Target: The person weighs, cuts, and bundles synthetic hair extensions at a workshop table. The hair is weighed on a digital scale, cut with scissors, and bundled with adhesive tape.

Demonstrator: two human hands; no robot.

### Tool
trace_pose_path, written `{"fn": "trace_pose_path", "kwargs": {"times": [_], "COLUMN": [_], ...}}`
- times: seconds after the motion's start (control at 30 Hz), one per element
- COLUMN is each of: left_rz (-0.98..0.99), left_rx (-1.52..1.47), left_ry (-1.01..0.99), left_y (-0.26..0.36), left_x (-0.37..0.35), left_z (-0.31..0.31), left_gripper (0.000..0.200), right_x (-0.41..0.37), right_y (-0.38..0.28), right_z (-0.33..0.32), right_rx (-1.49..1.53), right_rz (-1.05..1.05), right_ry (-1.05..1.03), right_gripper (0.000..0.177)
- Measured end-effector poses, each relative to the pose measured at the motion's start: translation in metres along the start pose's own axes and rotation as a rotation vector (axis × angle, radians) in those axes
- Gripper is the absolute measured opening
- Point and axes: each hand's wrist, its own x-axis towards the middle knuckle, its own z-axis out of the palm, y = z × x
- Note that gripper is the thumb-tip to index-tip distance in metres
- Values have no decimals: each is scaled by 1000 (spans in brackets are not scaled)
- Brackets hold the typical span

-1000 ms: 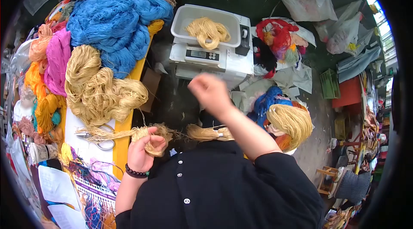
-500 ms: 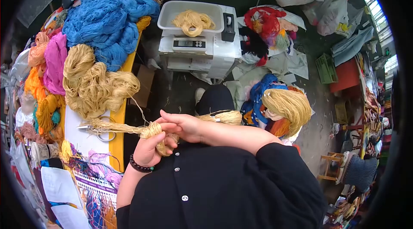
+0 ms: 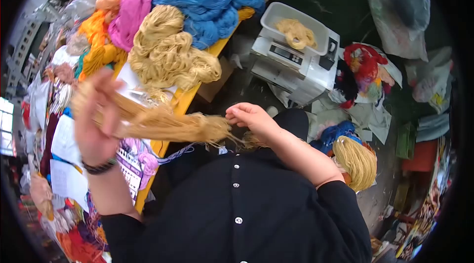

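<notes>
A skein of pale beige yarn (image 3: 163, 123) stretches across in front of my body, over the table's edge. My left hand (image 3: 98, 124), smeared by motion and wearing a dark bead bracelet, holds its left end, with strands around the fingers. At the other end, my right hand (image 3: 253, 119) has its fingertips pinched together against the yarn; whether they grip one strand or more is hard to see. Loose threads hang from that end. Beyond the skein, a large heap of beige yarn (image 3: 168, 55) lies on the table, with scissors (image 3: 145, 97) partly covered beside it.
Blue yarn (image 3: 197, 1) and magenta yarn (image 3: 131, 16) are heaped on the yellow-edged table (image 3: 186, 102). A digital scale (image 3: 284, 57) carries a white tub (image 3: 316, 23) with a small beige skein. More yarn bundles (image 3: 354, 161) lie at the right.
My hands were close together around wound yarn; now they are apart, the left moved left and up, the skein opened out between them. The view has turned, shifting surroundings rightward.
</notes>
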Motion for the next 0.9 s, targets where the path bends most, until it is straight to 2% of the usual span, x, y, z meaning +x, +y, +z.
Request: {"fn": "trace_pose_path", "kwargs": {"times": [0.03,0.07,0.1,0.13,0.17,0.2,0.23,0.27,0.3,0.33,0.4,0.43,0.5,0.57,0.63,0.7,0.73,0.8,0.83,0.87,0.9], "left_rz": [10,50,146,221,208,-32,-57,41,74,-140,90,90,-174,-70,346,347,351,361,367,371,376], "left_rx": [-18,-6,204,238,199,126,144,64,289,92,207,205,161,269,731,722,714,688,671,651,631], "left_ry": [161,60,312,774,678,-276,-288,-188,-32,-647,-966,-966,-266,-215,-154,-152,-149,-150,-154,-158,-164], "left_y": [24,47,72,87,106,148,168,173,194,218,236,235,225,270,273,277,279,281,280,279,277], "left_x": [9,21,33,55,67,85,100,108,134,167,195,183,148,160,164,164,165,170,173,177,180], "left_z": [-3,-25,-19,60,43,-83,-93,-80,-107,-149,-153,-126,-43,-33,0,2,6,18,25,31,38], "left_gripper": [42,42,43,44,45,48,51,54,53,52,48,48,16,16,21,20,20,20,20,20,20], "right_x": [3,4,6,8,10,10,10,10,11,10,7,6,3,0,-1,-1,2,5,8,11,24], "right_y": [-4,-8,-8,-6,-3,0,3,5,11,12,14,15,17,13,9,9,15,35,47,56,91], "right_z": [4,7,11,13,14,16,17,17,15,14,10,7,2,0,-2,-1,-5,-1,-5,-9,-13], "right_rx": [-10,-22,-16,-8,-14,-13,-5,1,26,23,25,24,22,39,31,18,-49,-311,-629,-789,-832], "right_rz": [4,3,9,17,14,17,27,36,49,58,72,73,71,76,78,50,47,-171,-311,-451,-537], "right_ry": [-2,-5,-9,-12,-25,-34,-28,-22,-15,-7,8,9,21,40,66,82,54,90,87,15,34], "right_gripper": [26,25,25,25,25,25,25,25,26,26,25,25,25,24,24,23,31,52,73,81,65]}}
